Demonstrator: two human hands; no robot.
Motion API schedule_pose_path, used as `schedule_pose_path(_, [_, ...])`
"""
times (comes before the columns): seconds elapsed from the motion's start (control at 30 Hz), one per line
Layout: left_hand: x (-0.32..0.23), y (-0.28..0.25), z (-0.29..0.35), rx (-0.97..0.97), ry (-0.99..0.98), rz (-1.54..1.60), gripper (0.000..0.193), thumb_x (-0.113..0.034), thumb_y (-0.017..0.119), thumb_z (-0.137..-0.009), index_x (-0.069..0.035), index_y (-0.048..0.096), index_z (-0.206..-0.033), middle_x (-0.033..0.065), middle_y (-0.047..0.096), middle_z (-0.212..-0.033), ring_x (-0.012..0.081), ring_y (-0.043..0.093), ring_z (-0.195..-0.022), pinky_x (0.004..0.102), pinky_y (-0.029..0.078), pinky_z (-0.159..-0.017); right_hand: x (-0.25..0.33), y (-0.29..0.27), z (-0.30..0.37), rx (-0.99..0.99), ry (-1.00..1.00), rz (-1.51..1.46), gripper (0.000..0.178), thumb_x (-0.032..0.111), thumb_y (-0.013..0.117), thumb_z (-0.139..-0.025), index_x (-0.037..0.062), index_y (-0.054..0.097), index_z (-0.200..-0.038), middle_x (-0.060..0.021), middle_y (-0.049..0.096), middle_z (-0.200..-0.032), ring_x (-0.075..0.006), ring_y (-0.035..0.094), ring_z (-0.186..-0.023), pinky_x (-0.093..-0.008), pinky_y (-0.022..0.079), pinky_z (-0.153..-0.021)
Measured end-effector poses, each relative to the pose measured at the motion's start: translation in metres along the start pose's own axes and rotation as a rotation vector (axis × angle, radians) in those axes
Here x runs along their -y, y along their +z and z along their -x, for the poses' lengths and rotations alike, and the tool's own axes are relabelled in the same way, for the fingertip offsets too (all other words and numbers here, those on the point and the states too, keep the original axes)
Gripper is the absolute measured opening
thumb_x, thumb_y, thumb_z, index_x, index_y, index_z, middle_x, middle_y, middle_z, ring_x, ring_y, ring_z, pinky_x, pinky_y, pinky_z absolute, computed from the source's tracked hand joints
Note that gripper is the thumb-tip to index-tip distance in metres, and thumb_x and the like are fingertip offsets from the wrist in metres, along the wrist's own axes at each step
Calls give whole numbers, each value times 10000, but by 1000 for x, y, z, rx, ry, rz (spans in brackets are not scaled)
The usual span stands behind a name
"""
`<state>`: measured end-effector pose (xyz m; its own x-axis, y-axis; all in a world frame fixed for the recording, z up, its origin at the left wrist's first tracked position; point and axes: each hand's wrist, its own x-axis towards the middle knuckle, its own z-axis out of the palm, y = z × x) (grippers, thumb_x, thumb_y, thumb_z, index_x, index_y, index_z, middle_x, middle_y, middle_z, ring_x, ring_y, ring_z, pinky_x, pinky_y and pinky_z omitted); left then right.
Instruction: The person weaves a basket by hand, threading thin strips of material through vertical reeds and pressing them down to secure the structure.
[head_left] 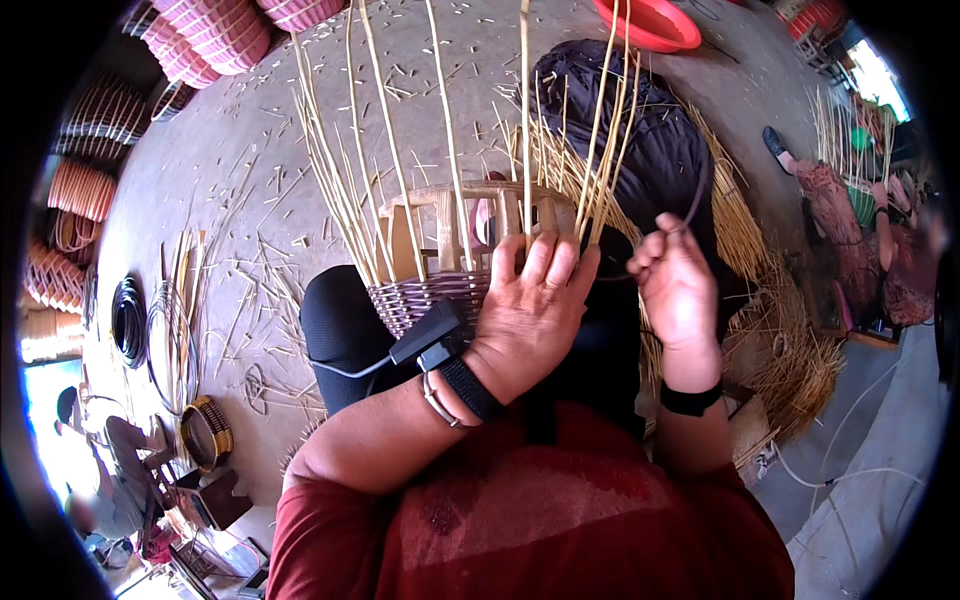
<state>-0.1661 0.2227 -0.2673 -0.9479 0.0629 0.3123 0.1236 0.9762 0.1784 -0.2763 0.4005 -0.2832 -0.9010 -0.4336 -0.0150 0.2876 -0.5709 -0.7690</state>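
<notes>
Landmark: the half-woven basket [425, 300], resting on the person's lap over a small wooden stool [470, 215].
Basket: dark woven band low down, pale upright stakes [385, 130] rising from it and fanning toward the top.
Left hand [530, 300]: laid flat on the basket's right side, fingers spread and pressed against the stakes; grip released, nothing clenched.
Right hand [675, 285]: just right of the basket, grip pinched on a thin dark weaving strand [698, 195] that curves upward.
Floor [230, 180]: left of the basket, strewn with cane offcuts.
Beyond: red basin [650, 25] above the basket; stacked finished baskets [210, 35] upper left.
</notes>
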Motion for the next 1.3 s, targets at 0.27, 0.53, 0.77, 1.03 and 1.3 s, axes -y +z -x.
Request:
schedule_pose_path(0.27, [-7,12,-11,-16,-67,-116,572,-359,801,-785,-89,622,-1257,53,504,-1121,220,565,-1033,453,400,-982,-39,36,-103,-49,-18,1002,409,40,598,-1011,37,565,-1419,-117,671,-1266,-161,628,-1193,-269,511,-971])
schedule_pose_path(0.53, [-6,3,-36,112,-44,-111,170,-275,664,-894,-172,781,-826,70,606,-1109,224,601,-1088,467,345,-1021,-29,-20,-37,-514,236,-91,301,270,605,-1047,89,595,-1287,-20,560,-828,-135,531,-695,-294,458,-661])
schedule_pose_path(0.77, [24,-18,-17,-129,-118,-32,214,-345,693,-931,-165,785,-860,34,629,-962,192,633,-924,470,391,-934,16,89,-13,326,-16,-58,296,306,448,-1126,84,634,-1181,82,256,-619,-62,236,-498,-240,261,-512])
schedule_pose_path(1.03, [143,-7,105,-438,-423,921,141,-173,756,-956,-38,781,-923,35,519,-787,166,522,-767,313,438,-723,-47,205,-1,467,241,164,303,266,461,-1122,30,650,-1134,82,322,-643,-49,281,-525,-221,269,-488])
schedule_pose_path(1.3, [134,-38,106,-522,-511,175,517,-266,731,-927,-125,581,-1401,151,562,-1325,341,524,-1250,472,349,-1085,-108,156,-30,280,210,146,308,285,479,-1118,42,667,-1096,82,341,-616,-45,307,-503,-232,282,-465])
